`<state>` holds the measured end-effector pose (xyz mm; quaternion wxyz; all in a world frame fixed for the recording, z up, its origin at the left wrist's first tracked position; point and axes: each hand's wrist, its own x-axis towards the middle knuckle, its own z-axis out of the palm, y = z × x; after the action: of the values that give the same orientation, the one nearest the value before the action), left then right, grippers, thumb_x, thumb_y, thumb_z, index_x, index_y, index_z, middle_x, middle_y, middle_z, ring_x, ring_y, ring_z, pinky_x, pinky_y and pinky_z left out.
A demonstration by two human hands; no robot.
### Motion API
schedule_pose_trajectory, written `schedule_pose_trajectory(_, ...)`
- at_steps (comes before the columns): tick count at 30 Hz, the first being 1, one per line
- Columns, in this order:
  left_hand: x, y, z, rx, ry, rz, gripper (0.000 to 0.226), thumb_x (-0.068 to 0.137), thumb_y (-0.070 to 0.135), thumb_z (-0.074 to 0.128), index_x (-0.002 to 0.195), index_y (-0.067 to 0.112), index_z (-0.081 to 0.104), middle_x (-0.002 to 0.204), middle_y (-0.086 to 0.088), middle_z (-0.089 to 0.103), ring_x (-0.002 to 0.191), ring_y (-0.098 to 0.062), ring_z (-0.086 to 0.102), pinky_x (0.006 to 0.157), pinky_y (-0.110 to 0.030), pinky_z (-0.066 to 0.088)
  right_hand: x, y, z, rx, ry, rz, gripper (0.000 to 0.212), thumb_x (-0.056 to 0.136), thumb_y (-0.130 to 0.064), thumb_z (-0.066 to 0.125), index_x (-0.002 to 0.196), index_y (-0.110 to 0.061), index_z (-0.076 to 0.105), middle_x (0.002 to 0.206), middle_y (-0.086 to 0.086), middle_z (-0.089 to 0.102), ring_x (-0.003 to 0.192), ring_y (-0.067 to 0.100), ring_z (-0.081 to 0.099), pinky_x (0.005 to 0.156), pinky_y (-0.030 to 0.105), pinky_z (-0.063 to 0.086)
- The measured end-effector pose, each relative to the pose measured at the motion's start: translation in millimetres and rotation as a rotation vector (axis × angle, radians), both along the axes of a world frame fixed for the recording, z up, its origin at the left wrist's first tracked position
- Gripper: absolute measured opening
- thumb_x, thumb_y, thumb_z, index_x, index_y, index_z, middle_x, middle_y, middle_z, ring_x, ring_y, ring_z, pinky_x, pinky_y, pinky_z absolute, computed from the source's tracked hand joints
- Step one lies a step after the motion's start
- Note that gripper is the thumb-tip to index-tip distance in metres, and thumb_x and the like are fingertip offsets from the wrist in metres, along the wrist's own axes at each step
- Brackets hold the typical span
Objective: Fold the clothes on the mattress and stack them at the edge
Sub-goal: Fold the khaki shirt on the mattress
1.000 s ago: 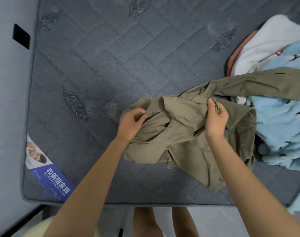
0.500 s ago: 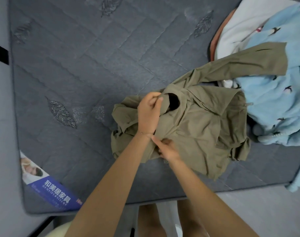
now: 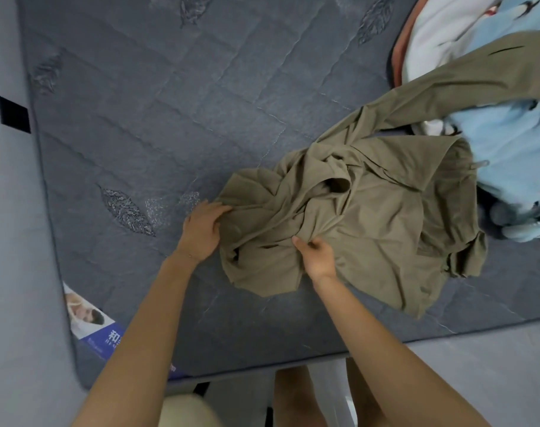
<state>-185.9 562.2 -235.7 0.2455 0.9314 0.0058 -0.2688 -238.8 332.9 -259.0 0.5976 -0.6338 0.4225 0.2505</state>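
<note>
While the left hand (image 3: 202,231) is gripping the crumpled olive shirt (image 3: 370,217) at its left edge, the right hand (image 3: 316,255) is pinching a central fold; shirt is lying centre-right on the grey mattress (image 3: 170,103), one sleeve crossing the clothes pile (image 3: 493,124) upper right.

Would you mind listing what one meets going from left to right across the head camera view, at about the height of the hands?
Grey mattress → left hand → right hand → crumpled olive shirt → light blue fleece garment.
</note>
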Motion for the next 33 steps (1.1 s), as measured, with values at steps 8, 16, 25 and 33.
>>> schedule_pose_trajectory(8, -3.5, -9.5, 10.2, 0.037, -0.108, -0.221, 0.010, 0.092, 0.015, 0.059, 0.099, 0.008, 0.062, 0.132, -0.007, 0.056, 0.139, -0.023, 0.033, 0.119, -0.041, 0.003, -10.8, -18.6, 6.4, 0.068, -0.098, -0.162, 0.041, 0.092, -0.015, 0.064, 0.060, -0.016, 0.038, 0.061, 0.001, 0.044, 0.061, 0.011, 0.045, 0.060, 0.014, 0.046)
schedule_pose_trajectory(16, 7.1, -35.8, 76.0, -0.138, -0.461, 0.002, 0.019, 0.102, 0.011, 0.041, 0.096, -0.004, 0.053, 0.061, -0.003, 0.043, 0.049, -0.018, 0.038, 0.049, -0.028, 0.023, -33.7, -0.1, 34.1, 0.201, 0.067, 0.303, 0.051, 0.077, -0.015, 0.080, 0.121, -0.012, 0.054, 0.117, -0.001, 0.059, 0.110, 0.014, 0.055, 0.095, 0.022, 0.046)
schedule_pose_trajectory(25, 32.9, -63.9, 155.6, -0.418, -0.710, 0.358, 0.011, 0.100, 0.014, 0.043, 0.090, 0.015, 0.048, 0.056, 0.010, 0.031, 0.049, -0.007, 0.034, 0.048, -0.023, 0.028, -1.2, -17.8, 111.7, 0.025, -0.277, 0.142, 0.021, 0.095, -0.008, 0.056, 0.100, 0.013, 0.058, 0.097, 0.033, 0.060, 0.089, 0.021, 0.052, 0.084, 0.035, 0.043)
schedule_pose_trajectory(33, 52.1, -86.7, 238.5, -0.644, -0.812, 0.642, 0.025, 0.096, 0.012, 0.046, 0.080, 0.031, 0.042, 0.058, 0.011, 0.026, 0.053, -0.005, 0.026, 0.054, -0.019, 0.027, 56.3, -62.2, 207.3, -0.265, -0.697, 0.008, 0.034, 0.098, -0.014, 0.051, 0.069, -0.019, 0.034, 0.066, -0.007, 0.035, 0.059, 0.000, 0.033, 0.061, 0.019, 0.030)
